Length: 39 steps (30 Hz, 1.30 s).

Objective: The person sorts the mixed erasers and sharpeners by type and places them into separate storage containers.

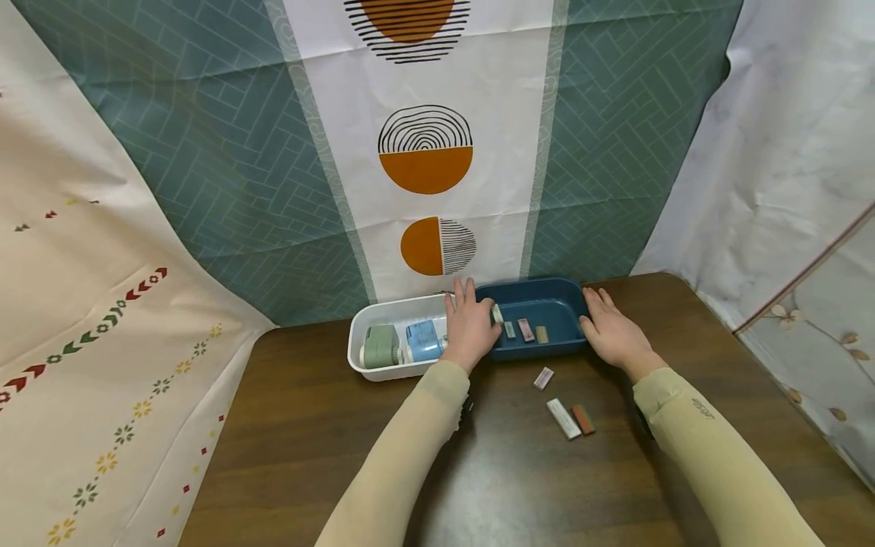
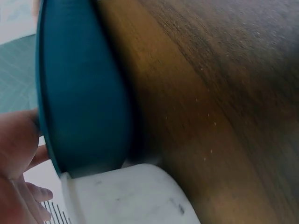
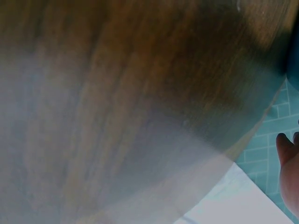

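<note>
My left hand (image 1: 470,327) is at the left end of a dark blue tray (image 1: 560,348), its fingers mostly straight and pointing away. In the left wrist view, the hand's fingers reach the rim of the blue tray (image 2: 84,93), beside the white tray's corner. My right hand (image 1: 615,334) rests against the tray's right end, fingers extended. Inside the tray lie several small eraser-like blocks, among them a pink one (image 1: 525,330), a pale green one (image 1: 509,330) and a tan one (image 1: 542,334). The right wrist view shows little of the right hand (image 3: 289,175).
Left of the blue tray stands a white tray (image 1: 399,374) with a green boxy item (image 1: 380,346) and a blue one (image 1: 424,340). On the brown table (image 1: 307,441) lie a small whitish block (image 1: 543,378), a longer white block (image 1: 563,419) and a brown-green block (image 1: 583,419). Patterned cloth (image 1: 273,190) hangs behind.
</note>
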Motion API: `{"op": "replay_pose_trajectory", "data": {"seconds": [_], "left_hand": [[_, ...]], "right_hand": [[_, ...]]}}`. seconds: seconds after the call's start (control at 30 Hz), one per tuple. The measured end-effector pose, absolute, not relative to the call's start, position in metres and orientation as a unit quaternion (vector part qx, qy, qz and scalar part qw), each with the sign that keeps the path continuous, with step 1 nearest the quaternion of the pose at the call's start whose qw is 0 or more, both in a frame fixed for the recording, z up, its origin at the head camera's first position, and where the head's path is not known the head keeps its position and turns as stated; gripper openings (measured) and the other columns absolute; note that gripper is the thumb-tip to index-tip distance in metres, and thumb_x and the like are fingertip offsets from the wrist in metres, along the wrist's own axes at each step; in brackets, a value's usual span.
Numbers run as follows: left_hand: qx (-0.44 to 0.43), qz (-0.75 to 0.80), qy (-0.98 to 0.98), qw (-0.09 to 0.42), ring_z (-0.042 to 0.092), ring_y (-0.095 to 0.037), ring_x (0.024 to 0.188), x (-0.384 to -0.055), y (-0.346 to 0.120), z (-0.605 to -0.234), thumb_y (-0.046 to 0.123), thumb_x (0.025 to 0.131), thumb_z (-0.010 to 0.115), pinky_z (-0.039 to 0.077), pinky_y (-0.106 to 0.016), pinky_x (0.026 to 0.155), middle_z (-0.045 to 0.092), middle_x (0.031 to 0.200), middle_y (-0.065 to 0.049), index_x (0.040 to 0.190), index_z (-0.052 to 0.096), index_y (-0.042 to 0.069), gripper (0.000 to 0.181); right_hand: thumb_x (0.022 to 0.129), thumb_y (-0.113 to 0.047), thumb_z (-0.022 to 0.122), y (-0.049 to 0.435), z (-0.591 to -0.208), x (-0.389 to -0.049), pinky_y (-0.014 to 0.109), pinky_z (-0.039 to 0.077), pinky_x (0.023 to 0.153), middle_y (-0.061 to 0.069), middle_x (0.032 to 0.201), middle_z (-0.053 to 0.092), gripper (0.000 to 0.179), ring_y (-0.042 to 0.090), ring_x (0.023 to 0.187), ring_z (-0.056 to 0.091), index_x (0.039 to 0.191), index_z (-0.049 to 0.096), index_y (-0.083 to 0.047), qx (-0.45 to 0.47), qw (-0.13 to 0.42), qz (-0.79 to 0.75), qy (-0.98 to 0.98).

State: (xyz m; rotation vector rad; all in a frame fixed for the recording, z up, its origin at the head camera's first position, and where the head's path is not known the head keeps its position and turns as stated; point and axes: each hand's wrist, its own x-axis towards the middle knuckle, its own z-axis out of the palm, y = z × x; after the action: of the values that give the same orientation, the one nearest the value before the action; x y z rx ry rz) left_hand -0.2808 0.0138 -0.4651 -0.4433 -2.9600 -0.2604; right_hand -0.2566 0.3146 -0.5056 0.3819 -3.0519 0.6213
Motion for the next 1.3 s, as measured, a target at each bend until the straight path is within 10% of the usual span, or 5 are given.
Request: {"op": "replay_pose_trajectory", "data": {"seconds": [1.3], "left_hand": [[-0.131,-0.172,-0.968,0.125,0.025,-0.041,0.160,-0.279,0.017,-0.471,0.044,0.101,0.068,0.026,-0.062,0.125,0.037,0.169,-0.018,0.155,0.053,0.008,0.067]], "right_hand": [[0.116,-0.033,0.030,0.315,-0.506,-0.257,0.063,0.017,0.126,0.031,0.174,0.012,0.069,0.049,0.161,0.004,0.168,0.009,0.008,0.125,0.003,0.201,-0.972]]}}
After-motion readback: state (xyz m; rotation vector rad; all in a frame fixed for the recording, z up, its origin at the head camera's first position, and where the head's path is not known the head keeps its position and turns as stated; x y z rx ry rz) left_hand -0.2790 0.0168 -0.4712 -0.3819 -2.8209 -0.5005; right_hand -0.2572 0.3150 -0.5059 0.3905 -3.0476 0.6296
